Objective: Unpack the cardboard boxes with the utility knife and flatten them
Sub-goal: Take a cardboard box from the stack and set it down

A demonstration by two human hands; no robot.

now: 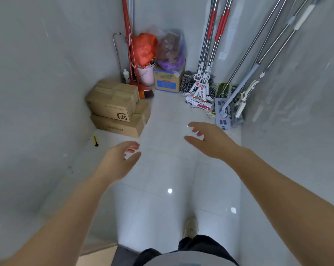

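Two sealed cardboard boxes (115, 108) stood stacked against the left wall, uncut. Left hand (117, 160) and right hand (208, 140) reached forward, fingers loosely spread, holding nothing. The yellow utility knife (95, 141) lay on the floor beside the boxes, presumably for pickup.

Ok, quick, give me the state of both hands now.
Left hand: open, fingers relaxed, holding nothing.
Right hand: open, fingers spread, holding nothing.
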